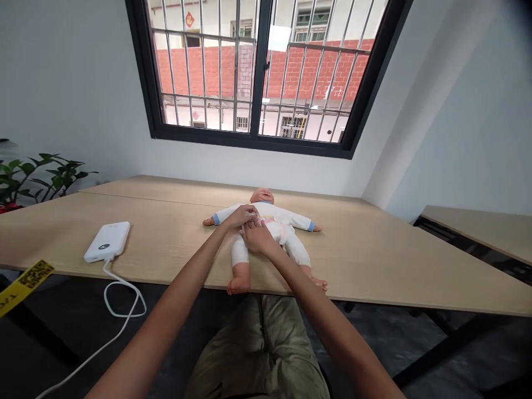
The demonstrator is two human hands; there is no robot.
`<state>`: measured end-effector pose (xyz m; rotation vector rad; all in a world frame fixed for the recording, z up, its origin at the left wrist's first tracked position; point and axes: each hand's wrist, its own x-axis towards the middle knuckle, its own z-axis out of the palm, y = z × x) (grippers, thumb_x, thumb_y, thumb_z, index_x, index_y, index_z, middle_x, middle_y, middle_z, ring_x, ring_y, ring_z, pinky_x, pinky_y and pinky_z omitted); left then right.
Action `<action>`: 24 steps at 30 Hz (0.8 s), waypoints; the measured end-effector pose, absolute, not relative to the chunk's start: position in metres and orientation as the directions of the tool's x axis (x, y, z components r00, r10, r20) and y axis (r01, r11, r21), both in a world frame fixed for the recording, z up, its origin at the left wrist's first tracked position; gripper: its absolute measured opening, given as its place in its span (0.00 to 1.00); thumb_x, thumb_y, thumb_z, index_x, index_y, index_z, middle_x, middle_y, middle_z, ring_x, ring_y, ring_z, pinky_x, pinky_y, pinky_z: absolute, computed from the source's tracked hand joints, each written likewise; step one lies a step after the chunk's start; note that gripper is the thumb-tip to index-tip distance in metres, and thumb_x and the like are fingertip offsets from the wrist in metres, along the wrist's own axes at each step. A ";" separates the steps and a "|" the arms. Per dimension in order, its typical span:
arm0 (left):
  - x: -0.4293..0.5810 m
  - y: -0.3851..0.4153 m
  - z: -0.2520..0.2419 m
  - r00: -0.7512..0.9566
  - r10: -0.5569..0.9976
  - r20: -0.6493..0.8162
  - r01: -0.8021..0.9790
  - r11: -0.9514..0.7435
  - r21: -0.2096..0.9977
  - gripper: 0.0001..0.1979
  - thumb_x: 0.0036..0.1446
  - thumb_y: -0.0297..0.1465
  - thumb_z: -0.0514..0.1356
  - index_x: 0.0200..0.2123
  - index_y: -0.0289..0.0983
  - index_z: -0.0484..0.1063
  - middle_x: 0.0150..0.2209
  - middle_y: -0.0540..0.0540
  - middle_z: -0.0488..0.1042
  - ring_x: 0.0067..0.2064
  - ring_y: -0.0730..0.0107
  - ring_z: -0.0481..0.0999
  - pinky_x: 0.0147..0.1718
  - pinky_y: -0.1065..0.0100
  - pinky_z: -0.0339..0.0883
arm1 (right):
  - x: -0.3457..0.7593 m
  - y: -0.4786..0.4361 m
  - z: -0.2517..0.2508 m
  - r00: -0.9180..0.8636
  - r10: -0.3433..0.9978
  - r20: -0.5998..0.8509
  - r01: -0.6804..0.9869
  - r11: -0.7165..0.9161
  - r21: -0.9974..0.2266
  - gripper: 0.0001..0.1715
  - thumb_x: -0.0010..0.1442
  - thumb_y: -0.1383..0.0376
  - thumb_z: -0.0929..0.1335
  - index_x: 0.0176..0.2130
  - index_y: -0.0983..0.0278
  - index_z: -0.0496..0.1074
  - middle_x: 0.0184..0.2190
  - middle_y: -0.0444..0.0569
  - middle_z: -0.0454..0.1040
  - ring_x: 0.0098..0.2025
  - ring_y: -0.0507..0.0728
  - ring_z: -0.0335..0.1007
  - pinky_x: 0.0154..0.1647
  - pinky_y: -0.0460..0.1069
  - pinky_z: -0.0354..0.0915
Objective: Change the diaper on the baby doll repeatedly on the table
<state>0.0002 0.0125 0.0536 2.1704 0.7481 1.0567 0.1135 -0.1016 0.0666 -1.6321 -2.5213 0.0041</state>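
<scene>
A baby doll (274,213) lies on its back on the table, head toward the window and feet at the front edge. It wears a white top with blue cuffs and white bottoms (297,249); its feet are bare. At the doll's waist, on the left side in view, my left hand (241,216) is closed with the fingertips pinching white cloth. Just below it, my right hand (258,237) has its fingers bent onto the same white clothing, close to the left fingertips. Exactly which fold they hold is partly hidden by the fingers.
A white power bank (108,241) with a white cable (124,315) sits on the wooden table (374,260) at the left. A yellow tag (25,287) hangs near the front left edge. Plants (45,177) stand at far left; a barred window (257,72) is behind.
</scene>
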 end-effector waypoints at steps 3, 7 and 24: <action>-0.007 0.006 0.056 0.563 0.700 0.438 0.215 -0.637 0.741 0.14 0.50 0.39 0.60 0.34 0.35 0.73 0.35 0.44 0.77 0.36 0.65 0.76 0.38 0.65 0.70 | 0.117 -0.116 0.077 -0.462 0.874 0.149 0.873 0.477 -0.096 0.29 0.70 0.61 0.56 0.63 0.75 0.62 0.67 0.65 0.55 0.70 0.69 0.45 0.68 0.62 0.48; -0.009 0.002 0.059 0.593 0.690 0.415 0.214 -0.632 0.744 0.15 0.50 0.42 0.62 0.34 0.36 0.75 0.37 0.44 0.78 0.39 0.63 0.76 0.41 0.65 0.70 | 0.150 -0.129 0.098 -0.590 0.792 0.158 0.767 0.611 -0.197 0.23 0.66 0.59 0.63 0.55 0.66 0.72 0.59 0.59 0.69 0.60 0.68 0.65 0.63 0.59 0.56; 0.014 -0.005 0.059 0.549 0.694 0.466 0.195 -0.648 0.736 0.20 0.50 0.41 0.65 0.43 0.37 0.74 0.51 0.41 0.75 0.53 0.57 0.72 0.54 0.59 0.65 | 0.222 -0.120 0.090 -0.459 0.888 -0.038 0.867 0.438 -0.238 0.43 0.57 0.53 0.71 0.67 0.58 0.59 0.70 0.53 0.48 0.69 0.72 0.49 0.68 0.61 0.49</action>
